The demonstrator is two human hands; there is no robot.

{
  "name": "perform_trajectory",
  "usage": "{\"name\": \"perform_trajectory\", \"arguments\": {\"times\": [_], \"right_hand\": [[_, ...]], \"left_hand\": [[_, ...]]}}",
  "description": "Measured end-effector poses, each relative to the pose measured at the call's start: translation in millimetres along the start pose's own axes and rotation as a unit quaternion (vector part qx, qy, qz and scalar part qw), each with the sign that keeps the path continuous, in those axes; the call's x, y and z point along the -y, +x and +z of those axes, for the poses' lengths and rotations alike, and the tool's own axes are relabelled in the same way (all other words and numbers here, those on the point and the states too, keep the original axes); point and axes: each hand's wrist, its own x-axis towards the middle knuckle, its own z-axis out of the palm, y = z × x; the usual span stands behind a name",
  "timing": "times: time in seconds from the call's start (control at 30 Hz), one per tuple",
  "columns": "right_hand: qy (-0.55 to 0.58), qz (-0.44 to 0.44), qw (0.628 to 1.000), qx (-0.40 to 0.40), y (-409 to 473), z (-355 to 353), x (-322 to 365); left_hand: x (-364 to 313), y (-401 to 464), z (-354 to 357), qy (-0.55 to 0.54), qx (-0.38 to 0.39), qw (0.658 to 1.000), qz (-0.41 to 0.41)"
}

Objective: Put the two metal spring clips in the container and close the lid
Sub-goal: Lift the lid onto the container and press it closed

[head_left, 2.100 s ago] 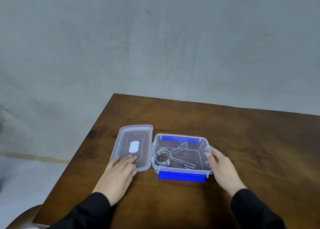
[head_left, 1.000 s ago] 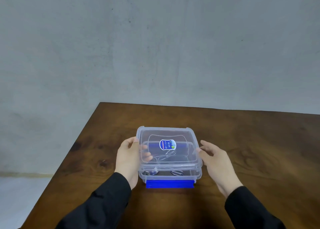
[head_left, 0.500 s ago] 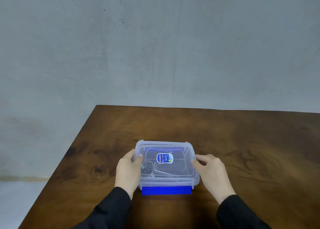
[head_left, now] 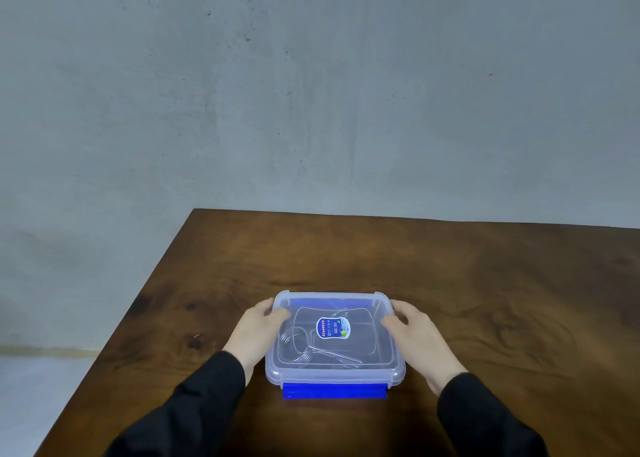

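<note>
Head view, nearest: two dark sleeves [head_left: 194,397] reach in from the bottom edge.
Blue latch [head_left: 334,390]: sticks out flat from the container's near edge, seemingly not snapped up.
Container [head_left: 273,375]: clear plastic, resting on the wooden table [head_left: 502,301], lid [head_left: 367,304] lying on top.
Spring clips [head_left: 301,347]: inside, seen through the lid at the left; only one coil is clear, so the count cannot be confirmed.
Left hand [head_left: 258,332]: loosely curled against the left side, thumb over the lid rim.
Right hand [head_left: 414,330]: the same on the right side, fingers pressing the lid edge.
Risk: uneven pressure could leave a corner unseated; with latches undone the lid may lift.
Farthest: bare grey wall [head_left: 311,93].
</note>
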Motion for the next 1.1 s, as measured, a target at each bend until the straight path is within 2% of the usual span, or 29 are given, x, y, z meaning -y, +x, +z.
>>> {"name": "perform_trajectory", "arguments": {"times": [0.13, 0.23, 0.37, 0.53, 0.7, 0.9, 1.1], "right_hand": [[-0.016, -0.005, 0.999, 0.027, 12.8, 4.3, 8.3], [-0.018, -0.011, 0.999, 0.044, 18.2, 7.7, 6.6], [0.044, -0.001, 0.996, 0.074, 20.2, 7.7, 4.6], [0.095, 0.013, 0.993, 0.062, 21.5, 10.4, 2.4], [0.185, 0.041, 0.98, 0.053, 25.2, 7.8, 0.7], [0.169, 0.022, 0.983, 0.062, 24.8, 7.5, -1.9], [0.046, -0.033, 0.996, 0.076, 24.3, 3.8, 3.2]], "left_hand": [[-5.2, 11.9, -0.6, 0.026, 0.02, 0.999, -0.003], [-4.7, 17.9, -3.6, -0.011, 0.059, 0.998, -0.016], [-10.7, 28.6, -4.5, -0.042, 0.079, 0.995, -0.031], [-12.5, 31.9, 6.9, -0.011, 0.049, 0.999, 0.001], [-10.5, 34.2, 5.6, -0.033, 0.054, 0.998, 0.025], [-13.6, 30.9, 4.9, -0.028, 0.077, 0.996, 0.034], [-13.5, 30.5, 3.0, 0.01, 0.097, 0.994, 0.059]]}}
